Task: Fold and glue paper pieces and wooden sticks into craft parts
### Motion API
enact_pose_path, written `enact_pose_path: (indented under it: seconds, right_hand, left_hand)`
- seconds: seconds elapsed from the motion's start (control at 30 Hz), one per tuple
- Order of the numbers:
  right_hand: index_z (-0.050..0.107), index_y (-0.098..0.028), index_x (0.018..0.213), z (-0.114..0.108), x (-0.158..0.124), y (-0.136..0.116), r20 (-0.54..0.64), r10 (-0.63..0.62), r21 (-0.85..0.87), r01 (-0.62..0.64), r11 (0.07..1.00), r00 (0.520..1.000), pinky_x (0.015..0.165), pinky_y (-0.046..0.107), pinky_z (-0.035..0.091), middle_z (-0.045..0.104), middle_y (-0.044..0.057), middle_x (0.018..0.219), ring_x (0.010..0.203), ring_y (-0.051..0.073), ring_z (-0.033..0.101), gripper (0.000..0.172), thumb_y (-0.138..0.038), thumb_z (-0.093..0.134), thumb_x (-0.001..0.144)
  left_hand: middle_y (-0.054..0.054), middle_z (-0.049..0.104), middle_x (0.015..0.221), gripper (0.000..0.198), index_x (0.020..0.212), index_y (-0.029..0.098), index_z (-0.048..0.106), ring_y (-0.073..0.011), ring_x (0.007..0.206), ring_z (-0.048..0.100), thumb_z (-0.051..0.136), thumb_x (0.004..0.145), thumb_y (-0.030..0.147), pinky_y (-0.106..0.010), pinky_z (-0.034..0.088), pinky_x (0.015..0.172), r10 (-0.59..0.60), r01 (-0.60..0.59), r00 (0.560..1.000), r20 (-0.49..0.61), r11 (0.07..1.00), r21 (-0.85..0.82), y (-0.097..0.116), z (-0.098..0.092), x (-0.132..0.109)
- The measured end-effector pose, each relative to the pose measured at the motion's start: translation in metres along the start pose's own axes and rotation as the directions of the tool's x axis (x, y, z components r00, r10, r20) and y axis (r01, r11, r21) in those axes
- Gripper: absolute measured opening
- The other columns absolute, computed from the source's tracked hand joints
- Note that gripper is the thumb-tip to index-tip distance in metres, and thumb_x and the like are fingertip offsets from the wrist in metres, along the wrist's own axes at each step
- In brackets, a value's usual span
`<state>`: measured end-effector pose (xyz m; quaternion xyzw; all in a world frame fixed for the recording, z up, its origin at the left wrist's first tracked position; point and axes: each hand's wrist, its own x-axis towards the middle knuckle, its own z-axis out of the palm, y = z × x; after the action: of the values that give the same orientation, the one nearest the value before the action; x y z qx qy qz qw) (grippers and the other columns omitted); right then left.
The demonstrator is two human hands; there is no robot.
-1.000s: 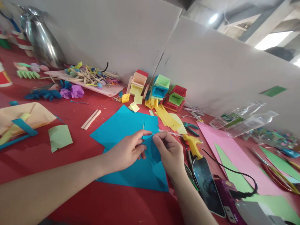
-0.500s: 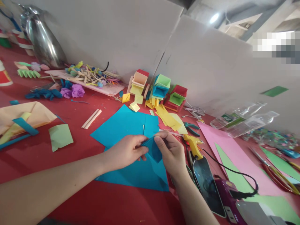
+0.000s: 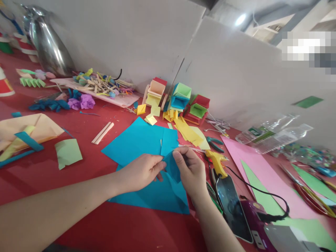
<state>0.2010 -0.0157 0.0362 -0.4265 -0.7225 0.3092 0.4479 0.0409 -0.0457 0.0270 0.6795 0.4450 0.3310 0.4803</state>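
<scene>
A small folded piece of blue paper (image 3: 173, 168) is held between both hands, above larger blue sheets (image 3: 133, 138) spread on the red table. My right hand (image 3: 191, 169) pinches its upper right part between thumb and fingers. On its left edge, my left hand (image 3: 145, 171) is closed with thumb against forefinger. Part of the folded piece is hidden behind the fingers. Just right of my right hand lie a yellow glue gun (image 3: 217, 162) and a phone (image 3: 233, 203).
Small folded-paper models (image 3: 180, 96) stand against the wall. Yellow paper strips (image 3: 187, 131), pliers (image 3: 215, 143) and two rolled paper sticks (image 3: 102, 133) lie around the blue sheets. Scissors (image 3: 301, 189), plastic bottles (image 3: 283, 136) and a purple power strip (image 3: 254, 213) with a cable are at right; a steel jug (image 3: 51, 45) stands far left.
My left hand has shifted slightly down along the folded blue paper, its fingers curling closer. My right hand keeps nearly the same pinch. The surrounding things have not moved.
</scene>
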Motion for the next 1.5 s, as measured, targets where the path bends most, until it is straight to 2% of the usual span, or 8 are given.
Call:
enact_pose_path:
  seconds: [0.2,0.4,0.67,0.87,1.07,1.27,1.37,1.5]
  right_hand:
    - [0.059,-0.021,0.080,-0.001,0.001,0.000,0.001,0.035,0.069,-0.035,0.997,0.999,0.067,0.023,0.041,0.059,-0.001,0.076,0.072,0.012,0.053,0.010,-0.030,0.056,0.082]
    - [0.058,-0.020,0.073,-0.003,0.000,-0.002,0.001,0.022,0.117,-0.022,0.993,1.000,0.065,0.024,0.041,0.056,-0.002,0.070,0.068,0.012,0.051,0.011,-0.028,0.058,0.079]
    - [0.064,-0.020,0.079,-0.003,0.003,0.000,-0.033,0.131,0.096,-0.127,0.987,0.991,0.065,0.026,0.043,0.062,0.001,0.074,0.071,0.015,0.053,0.016,-0.035,0.062,0.076]
    - [0.063,-0.020,0.072,-0.005,0.003,0.002,-0.049,0.088,0.105,-0.083,0.991,0.995,0.063,0.025,0.041,0.060,-0.001,0.069,0.066,0.013,0.052,0.012,-0.032,0.063,0.075]
    - [0.065,-0.020,0.077,-0.008,0.008,0.004,-0.030,0.184,0.130,-0.179,0.975,0.983,0.064,0.026,0.043,0.064,0.001,0.074,0.071,0.015,0.055,0.018,-0.037,0.065,0.072]
    - [0.061,-0.018,0.072,-0.009,0.008,0.006,-0.035,0.144,0.024,-0.143,0.989,0.989,0.055,0.024,0.039,0.058,-0.001,0.064,0.060,0.013,0.049,0.020,-0.037,0.060,0.075]
    - [0.064,-0.018,0.076,-0.009,0.008,0.006,-0.050,0.157,0.017,-0.156,0.988,0.986,0.058,0.024,0.040,0.061,0.000,0.068,0.064,0.014,0.051,0.021,-0.038,0.061,0.075]
    - [0.065,-0.018,0.082,-0.010,0.010,0.008,-0.010,0.191,0.064,-0.190,0.980,0.982,0.062,0.025,0.042,0.063,0.001,0.073,0.070,0.015,0.053,0.022,-0.038,0.062,0.074]
  left_hand:
    - [-0.004,0.066,0.070,0.032,0.072,0.017,0.049,-0.0158,0.066,0.066,0.035,0.090,0.040,-0.023,0.046,0.054,-0.002,0.001,1.000,-0.022,1.000,-0.014,-0.001,0.001,0.000]
    - [-0.005,0.068,0.075,0.033,0.069,0.018,0.048,-0.0154,0.066,0.066,0.035,0.090,0.039,-0.024,0.046,0.055,0.037,-0.036,0.999,-0.027,0.999,0.022,0.001,0.002,-0.003]
    - [-0.004,0.066,0.075,0.035,0.066,0.018,0.045,-0.0172,0.070,0.066,0.035,0.089,0.044,-0.024,0.049,0.054,0.017,-0.025,0.993,-0.117,0.998,-0.062,-0.003,-0.001,0.004]
    - [-0.005,0.066,0.075,0.035,0.067,0.018,0.046,-0.0169,0.072,0.067,0.037,0.088,0.044,-0.025,0.051,0.058,0.026,-0.036,0.994,-0.102,0.995,-0.096,-0.002,-0.001,0.004]
    - [-0.005,0.066,0.076,0.036,0.068,0.018,0.047,-0.0175,0.072,0.067,0.039,0.087,0.048,-0.026,0.053,0.059,-0.013,-0.010,0.990,-0.138,0.986,-0.164,-0.004,-0.006,0.007]
    - [-0.006,0.067,0.077,0.036,0.069,0.016,0.048,-0.0181,0.072,0.067,0.039,0.087,0.047,-0.028,0.054,0.060,-0.037,0.014,0.993,-0.111,0.980,-0.200,-0.004,-0.007,0.008]
    - [-0.006,0.067,0.076,0.035,0.069,0.016,0.048,-0.0185,0.072,0.067,0.040,0.087,0.046,-0.029,0.054,0.059,-0.037,0.013,0.993,-0.116,0.979,-0.203,-0.004,-0.008,0.009]
    - [-0.007,0.067,0.077,0.034,0.069,0.016,0.048,-0.0188,0.072,0.068,0.040,0.087,0.044,-0.029,0.054,0.059,-0.069,0.039,0.990,-0.126,0.973,-0.227,-0.004,-0.010,0.011]
